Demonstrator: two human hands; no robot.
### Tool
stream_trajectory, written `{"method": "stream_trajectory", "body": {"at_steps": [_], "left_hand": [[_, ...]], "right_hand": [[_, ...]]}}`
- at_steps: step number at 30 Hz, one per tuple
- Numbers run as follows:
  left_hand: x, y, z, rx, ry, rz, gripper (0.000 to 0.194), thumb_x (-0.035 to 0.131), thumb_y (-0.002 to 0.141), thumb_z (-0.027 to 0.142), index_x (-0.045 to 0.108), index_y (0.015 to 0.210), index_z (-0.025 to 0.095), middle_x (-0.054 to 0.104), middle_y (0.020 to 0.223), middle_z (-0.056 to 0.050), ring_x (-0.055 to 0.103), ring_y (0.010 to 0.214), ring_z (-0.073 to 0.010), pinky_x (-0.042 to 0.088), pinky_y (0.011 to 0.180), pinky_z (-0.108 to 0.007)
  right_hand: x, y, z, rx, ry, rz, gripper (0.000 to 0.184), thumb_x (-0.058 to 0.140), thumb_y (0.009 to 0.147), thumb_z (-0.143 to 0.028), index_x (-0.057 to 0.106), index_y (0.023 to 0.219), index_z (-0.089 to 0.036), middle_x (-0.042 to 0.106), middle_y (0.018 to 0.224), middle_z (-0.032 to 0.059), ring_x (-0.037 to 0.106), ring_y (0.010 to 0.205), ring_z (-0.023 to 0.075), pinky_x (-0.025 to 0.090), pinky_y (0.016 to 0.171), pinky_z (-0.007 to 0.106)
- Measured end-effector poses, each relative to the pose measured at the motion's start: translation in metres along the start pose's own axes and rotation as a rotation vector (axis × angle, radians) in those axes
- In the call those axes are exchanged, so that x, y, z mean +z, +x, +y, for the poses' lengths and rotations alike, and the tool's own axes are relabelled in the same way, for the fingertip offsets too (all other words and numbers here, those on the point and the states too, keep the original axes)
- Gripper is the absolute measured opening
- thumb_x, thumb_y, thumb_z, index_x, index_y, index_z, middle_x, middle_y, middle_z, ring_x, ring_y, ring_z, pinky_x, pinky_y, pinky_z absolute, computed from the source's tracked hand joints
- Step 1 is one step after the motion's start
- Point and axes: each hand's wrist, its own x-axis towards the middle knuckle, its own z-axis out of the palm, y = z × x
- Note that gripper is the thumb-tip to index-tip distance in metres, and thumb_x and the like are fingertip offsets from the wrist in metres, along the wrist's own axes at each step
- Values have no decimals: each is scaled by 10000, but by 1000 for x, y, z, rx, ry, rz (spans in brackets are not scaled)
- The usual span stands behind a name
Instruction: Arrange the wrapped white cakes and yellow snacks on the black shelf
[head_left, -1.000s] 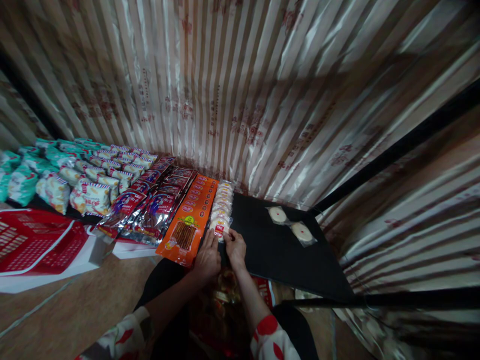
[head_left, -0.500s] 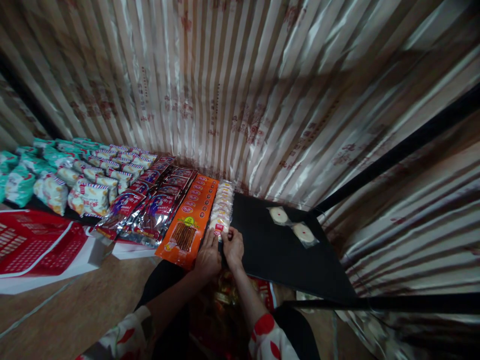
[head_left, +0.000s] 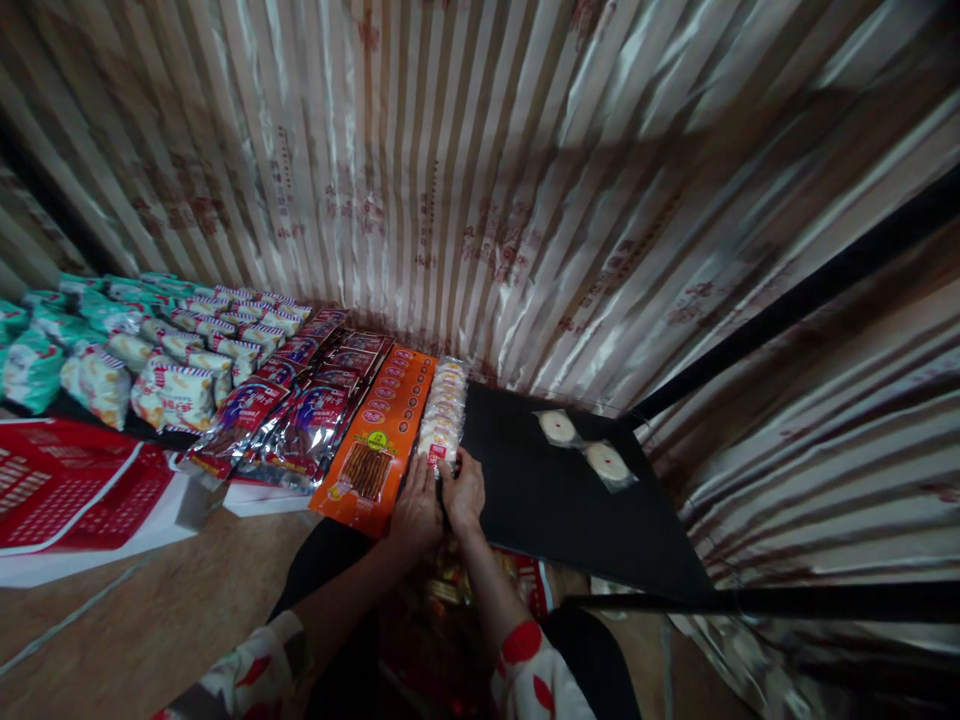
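Note:
A row of clear-wrapped white rice cracker packets (head_left: 446, 402) stands packed front to back on the black shelf (head_left: 540, 500). My left hand (head_left: 416, 508) and my right hand (head_left: 463, 492) hold the nearest packet, with a red label, from its two sides. Both hands are closed, fingertips against its wrapper; my thumbs are partly hidden. Just left of my left hand lies a long orange snack packet (head_left: 379, 440) with brown sticks showing. Two flat wrapped round crackers lie to the right: one cracker (head_left: 557, 428) farther back and another cracker (head_left: 609, 465) nearer.
Dark red shiny snack packets (head_left: 322, 405), white striped-top bags (head_left: 180, 395) and green bags (head_left: 34, 370) fill the shelf's left side. Below stands a red basket (head_left: 90, 480). A printed plastic curtain (head_left: 450, 200) hangs behind, with a black pole (head_left: 787, 295) at right.
My hands stay at the near end of the cracker row, with only a tiny shift. The view has moved slightly; nothing has been let go.

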Motion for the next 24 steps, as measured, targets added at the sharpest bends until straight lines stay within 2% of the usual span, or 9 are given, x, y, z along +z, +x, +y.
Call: {"method": "stream_trajectory", "body": {"at_steps": [4,8,11,14,17,21,24], "left_hand": [[1,-2,-1,9,8,48,597,380,733,113,377,1315,-19,317,1425,-178,152,1366,-265,237,1107,-414],[1,-7,-1,50,-20,106,556,375,746,103,410,1293,7,336,1415,-179,176,1362,-274,263,1090,-440],[2,-18,1,126,-95,153,455,354,772,111,507,1197,58,417,1356,-168,298,1311,-260,320,1056,-436],[8,-38,5,222,-204,148,357,334,813,128,573,1078,120,556,1174,-132,474,1135,-215,407,976,-396],[21,-63,7,218,-268,15,301,380,809,133,591,1024,148,603,1041,-105,531,1009,-204,445,907,-370],[46,-91,4,9,-338,-251,402,394,789,127,558,1155,152,540,1204,-128,523,1084,-211,418,945,-346],[62,-103,-5,-80,-395,-436,395,376,808,154,583,1140,205,543,1229,-92,524,1104,-200,386,983,-343]], "right_hand": [[1,-2,1,8,60,6,451,487,773,-364,555,1148,-122,579,1032,130,568,897,223,436,813,322],[0,-9,7,22,235,53,486,469,779,-384,529,1159,-86,539,1088,164,576,877,198,475,755,299],[-4,-19,13,2,342,95,463,455,785,-383,538,1131,-86,526,1102,169,576,900,188,488,743,288],[-11,-33,21,-17,401,148,415,434,803,-388,559,1084,-109,553,1066,153,582,896,185,489,751,302],[-20,-55,30,3,467,180,393,406,825,-398,552,1073,-129,588,1031,134,596,849,171,489,709,291],[-27,-92,53,83,430,123,408,393,828,-418,553,1067,-128,645,905,103,606,780,175,477,704,299],[-22,-115,78,132,319,27,386,371,826,-406,584,1016,-145,667,872,94,610,774,192,466,724,315]]}}
